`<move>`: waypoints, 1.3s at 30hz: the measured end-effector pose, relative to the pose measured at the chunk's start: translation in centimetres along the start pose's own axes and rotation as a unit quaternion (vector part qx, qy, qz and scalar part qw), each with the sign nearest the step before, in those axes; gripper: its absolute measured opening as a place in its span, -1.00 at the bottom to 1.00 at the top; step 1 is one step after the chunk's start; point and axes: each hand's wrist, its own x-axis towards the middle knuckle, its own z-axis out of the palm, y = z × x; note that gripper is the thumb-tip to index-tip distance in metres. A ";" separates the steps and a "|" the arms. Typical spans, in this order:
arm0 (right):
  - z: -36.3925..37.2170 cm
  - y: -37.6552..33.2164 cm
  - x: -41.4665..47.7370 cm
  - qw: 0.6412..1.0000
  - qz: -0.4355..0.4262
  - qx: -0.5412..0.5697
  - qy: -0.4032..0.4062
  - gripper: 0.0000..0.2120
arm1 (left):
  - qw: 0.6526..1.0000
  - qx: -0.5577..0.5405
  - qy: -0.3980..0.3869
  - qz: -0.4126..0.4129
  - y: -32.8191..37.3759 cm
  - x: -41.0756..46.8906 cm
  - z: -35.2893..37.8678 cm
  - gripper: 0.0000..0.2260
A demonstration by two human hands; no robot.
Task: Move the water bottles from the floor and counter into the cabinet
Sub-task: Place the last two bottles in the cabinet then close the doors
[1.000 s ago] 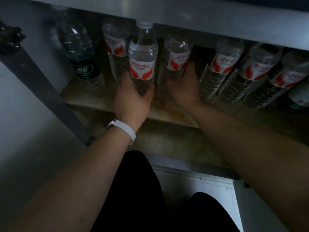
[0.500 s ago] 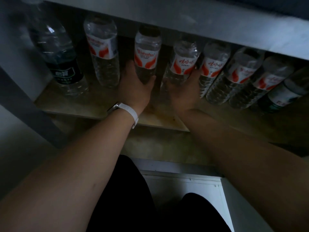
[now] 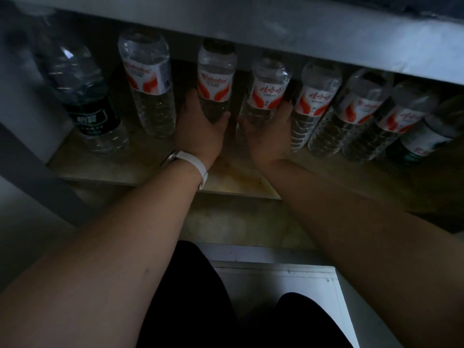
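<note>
Both hands grip low, the left hand [image 3: 198, 131] round the left bottle [image 3: 216, 79] and the right hand [image 3: 266, 136] round the right bottle [image 3: 266, 91], likely steadying them upright in the row on the cabinet shelf [image 3: 233, 182], right of the black-label bottle [image 3: 93, 116].

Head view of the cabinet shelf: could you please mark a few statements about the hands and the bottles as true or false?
1. The left hand grips a clear plastic water bottle with a red-and-white label. True.
2. The right hand lies flat and empty on the pale cabinet shelf. False: it grips the neighbouring red-and-white-labelled clear bottle.
3. A white wristband sits on the right wrist. False: it is on the left wrist.
4. The large clear bottle at the far left carries a dark label. True.
</note>
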 end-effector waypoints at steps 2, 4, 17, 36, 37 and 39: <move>0.0 0.0 0.1 1.000 -0.002 0.003 -0.006 -0.31 | 1.000 -0.011 0.006 0.002 0.2 -0.3 -0.3 -0.40; 0.0 -0.2 0.2 1.000 0.006 0.003 -0.012 -0.33 | 1.000 -0.015 0.007 0.001 0.5 -0.6 -0.6 -0.43; -1.5 -0.2 -2.5 0.996 0.023 0.070 -0.050 -0.22 | 0.997 0.064 -0.029 -0.024 1.0 -3.3 -4.1 -0.42; 4.7 -9.2 -6.0 0.960 -0.120 0.076 -0.243 -0.23 | 0.976 0.000 0.198 -0.092 -4.2 -3.3 -13.1 -0.29; 5.5 -9.2 -5.9 0.960 -0.121 0.080 -0.239 -0.22 | 0.976 0.001 0.197 -0.093 -4.5 -3.0 -13.3 -0.30; 6.9 -9.3 -5.6 0.961 -0.119 0.089 -0.232 -0.22 | 0.977 0.006 0.193 -0.094 -5.1 -2.5 -13.5 -0.29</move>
